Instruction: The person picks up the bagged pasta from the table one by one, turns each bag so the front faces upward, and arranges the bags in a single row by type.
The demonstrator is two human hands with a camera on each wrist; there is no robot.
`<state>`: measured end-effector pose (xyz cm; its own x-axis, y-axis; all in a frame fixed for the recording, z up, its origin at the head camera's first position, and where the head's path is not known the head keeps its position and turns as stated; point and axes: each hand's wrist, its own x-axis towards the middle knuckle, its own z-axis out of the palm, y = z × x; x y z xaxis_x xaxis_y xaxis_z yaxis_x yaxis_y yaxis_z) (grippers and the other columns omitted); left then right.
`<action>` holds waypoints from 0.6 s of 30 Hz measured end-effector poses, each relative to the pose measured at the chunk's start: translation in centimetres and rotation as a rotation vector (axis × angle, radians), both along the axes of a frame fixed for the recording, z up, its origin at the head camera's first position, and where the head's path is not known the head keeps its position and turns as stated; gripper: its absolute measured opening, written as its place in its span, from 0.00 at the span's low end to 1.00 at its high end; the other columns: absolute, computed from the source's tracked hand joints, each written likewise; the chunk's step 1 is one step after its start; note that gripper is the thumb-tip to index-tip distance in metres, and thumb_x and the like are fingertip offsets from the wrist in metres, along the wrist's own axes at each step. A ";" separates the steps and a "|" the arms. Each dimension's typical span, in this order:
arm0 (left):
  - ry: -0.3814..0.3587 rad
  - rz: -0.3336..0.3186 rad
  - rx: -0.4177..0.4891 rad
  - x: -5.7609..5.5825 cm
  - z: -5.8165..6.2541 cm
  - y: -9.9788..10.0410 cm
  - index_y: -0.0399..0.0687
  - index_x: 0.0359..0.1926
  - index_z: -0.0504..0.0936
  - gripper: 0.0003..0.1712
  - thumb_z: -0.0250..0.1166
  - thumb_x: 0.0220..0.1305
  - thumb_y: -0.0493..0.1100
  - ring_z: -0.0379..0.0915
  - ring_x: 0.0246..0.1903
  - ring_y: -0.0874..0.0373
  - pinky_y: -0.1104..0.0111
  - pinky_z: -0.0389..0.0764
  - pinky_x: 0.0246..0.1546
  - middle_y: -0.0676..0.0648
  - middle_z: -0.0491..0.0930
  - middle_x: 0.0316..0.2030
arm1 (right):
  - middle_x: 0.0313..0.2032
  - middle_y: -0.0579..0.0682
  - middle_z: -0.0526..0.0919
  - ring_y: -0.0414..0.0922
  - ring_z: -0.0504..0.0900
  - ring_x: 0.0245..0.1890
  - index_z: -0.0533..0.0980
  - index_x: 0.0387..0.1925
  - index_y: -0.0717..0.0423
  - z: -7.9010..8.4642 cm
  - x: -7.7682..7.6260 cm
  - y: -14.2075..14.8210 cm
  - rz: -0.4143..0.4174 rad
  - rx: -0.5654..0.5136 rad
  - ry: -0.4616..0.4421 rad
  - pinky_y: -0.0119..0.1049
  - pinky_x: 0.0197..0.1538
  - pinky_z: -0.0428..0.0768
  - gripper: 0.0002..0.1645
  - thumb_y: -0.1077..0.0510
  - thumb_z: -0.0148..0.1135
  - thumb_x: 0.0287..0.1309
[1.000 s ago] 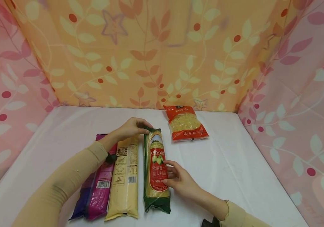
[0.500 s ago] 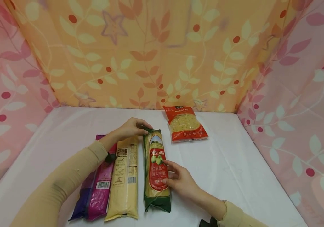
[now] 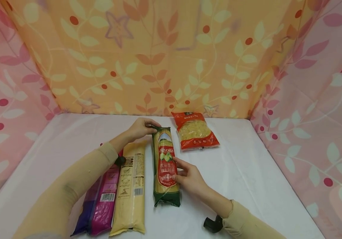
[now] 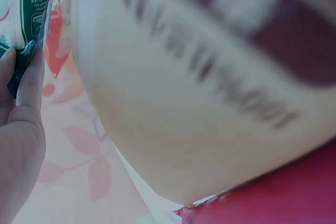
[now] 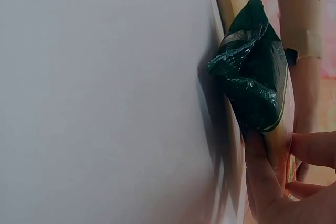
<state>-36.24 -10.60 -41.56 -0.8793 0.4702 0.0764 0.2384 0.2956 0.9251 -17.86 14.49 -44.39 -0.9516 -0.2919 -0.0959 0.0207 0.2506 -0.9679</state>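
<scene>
A green and gold spaghetti packet with a red label stands out in the middle of the head view, its far end raised towards the left hand. My left hand pinches the green far corner between thumb and fingers, as the left wrist view confirms. Along the right edge, my right hand grips the packet with thumb and fingers. In the right wrist view the crinkled green near end hangs close over the white cloth, with a shadow beside it.
Left of the spaghetti lie a cream packet, a magenta packet and a dark blue one, side by side. A red bag of pasta lies at the back. Patterned cloth walls enclose the white table.
Both hands have carried the spaghetti packet a little away from the body, and its near end now sits farther back. The other packets stay where they were.
</scene>
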 end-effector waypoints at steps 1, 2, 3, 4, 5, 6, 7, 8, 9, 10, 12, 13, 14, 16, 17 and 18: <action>0.004 0.009 -0.005 -0.3 0.0 0.0 0.36 0.56 0.86 0.14 0.66 0.71 0.31 0.80 0.59 0.41 0.55 0.83 0.56 0.36 0.82 0.57 | 0.65 0.66 0.76 0.52 0.86 0.50 0.64 0.77 0.61 0.0 -0.4 -0.1 -0.005 0.001 0.000 0.45 0.50 0.87 0.41 0.69 0.66 0.66; 0.004 0.017 -0.009 -0.6 -0.1 0.0 0.36 0.56 0.86 0.14 0.65 0.71 0.31 0.79 0.60 0.40 0.54 0.83 0.56 0.36 0.81 0.58 | 0.64 0.66 0.76 0.52 0.86 0.50 0.64 0.77 0.61 -0.1 -0.8 -0.3 -0.008 0.002 0.002 0.45 0.50 0.87 0.40 0.69 0.66 0.66; 0.002 0.027 -0.010 -1.0 -0.2 -0.1 0.36 0.56 0.86 0.15 0.65 0.71 0.31 0.79 0.60 0.40 0.54 0.82 0.56 0.36 0.80 0.58 | 0.64 0.66 0.76 0.53 0.86 0.50 0.64 0.77 0.61 -0.1 -1.2 -0.4 -0.012 0.000 0.002 0.45 0.51 0.87 0.40 0.69 0.65 0.66; 0.002 0.035 -0.010 -1.4 -0.3 -0.1 0.36 0.56 0.86 0.15 0.65 0.71 0.31 0.79 0.60 0.41 0.54 0.82 0.57 0.36 0.80 0.59 | 0.64 0.66 0.77 0.53 0.86 0.50 0.64 0.77 0.60 -0.1 -1.7 -0.6 -0.018 0.000 0.001 0.45 0.51 0.87 0.40 0.70 0.65 0.66; -0.001 0.047 -0.012 -1.8 -0.3 -0.2 0.36 0.57 0.85 0.15 0.65 0.72 0.31 0.78 0.61 0.41 0.54 0.82 0.58 0.37 0.79 0.60 | 0.63 0.66 0.77 0.53 0.86 0.50 0.65 0.77 0.60 -0.2 -2.1 -0.8 -0.022 -0.001 0.001 0.46 0.51 0.87 0.40 0.70 0.65 0.66; -0.006 0.060 -0.013 -2.2 -0.4 -0.2 0.36 0.57 0.85 0.15 0.65 0.72 0.32 0.78 0.61 0.41 0.53 0.81 0.58 0.37 0.79 0.61 | 0.63 0.66 0.77 0.54 0.87 0.50 0.65 0.77 0.60 -0.2 -2.6 -0.9 -0.026 0.000 0.000 0.46 0.51 0.87 0.40 0.70 0.64 0.66; -0.015 0.073 -0.013 -2.6 -0.4 -0.2 0.36 0.57 0.85 0.15 0.65 0.72 0.32 0.77 0.61 0.41 0.53 0.81 0.59 0.37 0.78 0.61 | 0.63 0.66 0.77 0.55 0.87 0.51 0.65 0.77 0.60 -0.1 -3.1 -1.1 -0.029 0.000 0.003 0.46 0.51 0.87 0.40 0.70 0.64 0.66; -0.022 0.085 -0.016 -3.0 -0.4 -0.2 0.37 0.57 0.85 0.15 0.65 0.72 0.32 0.76 0.62 0.42 0.53 0.80 0.60 0.38 0.78 0.62 | 0.63 0.66 0.77 0.55 0.87 0.51 0.65 0.77 0.60 -0.2 -3.6 -1.3 -0.032 0.001 0.006 0.46 0.51 0.87 0.40 0.71 0.64 0.66; -0.027 0.096 -0.016 -3.4 -0.4 -0.3 0.37 0.58 0.85 0.15 0.65 0.72 0.32 0.76 0.63 0.42 0.52 0.80 0.60 0.37 0.79 0.63 | 0.63 0.66 0.77 0.55 0.87 0.51 0.65 0.77 0.59 -0.1 -4.0 -1.4 -0.038 0.002 0.003 0.46 0.51 0.87 0.40 0.71 0.64 0.66; -0.037 0.105 -0.016 -3.7 -0.4 -0.3 0.37 0.58 0.85 0.15 0.64 0.73 0.32 0.75 0.63 0.42 0.52 0.79 0.61 0.37 0.79 0.63 | 0.63 0.66 0.77 0.55 0.87 0.52 0.65 0.77 0.59 -0.1 -4.5 -1.6 -0.043 0.006 0.003 0.46 0.51 0.87 0.40 0.71 0.64 0.65; -0.056 0.124 -0.008 -4.4 -0.4 -0.3 0.36 0.59 0.84 0.16 0.63 0.74 0.33 0.75 0.63 0.41 0.51 0.79 0.62 0.36 0.79 0.63 | 0.63 0.66 0.78 0.55 0.87 0.51 0.66 0.77 0.58 0.0 -5.4 -1.9 -0.057 0.008 -0.001 0.46 0.51 0.87 0.40 0.71 0.64 0.65; -0.063 0.132 -0.001 -4.7 -0.4 -0.3 0.36 0.60 0.83 0.17 0.63 0.74 0.32 0.75 0.63 0.40 0.51 0.78 0.62 0.35 0.78 0.63 | 0.63 0.66 0.78 0.55 0.87 0.51 0.66 0.77 0.58 0.0 -5.9 -2.1 -0.064 0.006 -0.004 0.47 0.51 0.87 0.40 0.71 0.64 0.65; -0.066 0.143 0.004 -5.0 -0.3 -0.3 0.36 0.61 0.83 0.17 0.62 0.74 0.32 0.74 0.63 0.40 0.51 0.78 0.62 0.35 0.78 0.63 | 0.63 0.65 0.78 0.55 0.87 0.50 0.67 0.76 0.57 0.0 -6.3 -2.2 -0.071 0.003 -0.007 0.47 0.51 0.87 0.40 0.71 0.64 0.65; -0.062 0.163 0.009 -5.7 -0.3 -0.4 0.34 0.61 0.82 0.17 0.61 0.74 0.31 0.74 0.63 0.39 0.51 0.77 0.63 0.34 0.78 0.63 | 0.63 0.65 0.79 0.55 0.87 0.50 0.67 0.76 0.57 0.1 -7.2 -2.5 -0.080 -0.002 -0.014 0.47 0.51 0.87 0.40 0.71 0.64 0.64; -0.058 0.177 0.006 -6.0 -0.2 -0.5 0.34 0.61 0.82 0.18 0.61 0.74 0.31 0.74 0.63 0.40 0.52 0.78 0.62 0.34 0.78 0.63 | 0.63 0.65 0.79 0.54 0.87 0.50 0.67 0.76 0.57 0.1 -7.6 -2.7 -0.085 -0.006 -0.021 0.47 0.52 0.87 0.40 0.71 0.64 0.64; -0.053 0.189 -0.001 -6.3 -0.2 -0.5 0.34 0.61 0.83 0.18 0.61 0.74 0.31 0.74 0.63 0.40 0.54 0.78 0.61 0.34 0.78 0.63 | 0.63 0.64 0.79 0.54 0.87 0.50 0.67 0.76 0.56 0.1 -8.1 -2.9 -0.089 -0.007 -0.028 0.47 0.52 0.87 0.40 0.71 0.64 0.65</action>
<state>-42.56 -11.12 -41.80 -0.9546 0.2965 0.0272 0.1296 0.3315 0.9345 -25.93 11.62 -44.26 -0.9708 -0.2072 -0.1210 0.0694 0.2402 -0.9682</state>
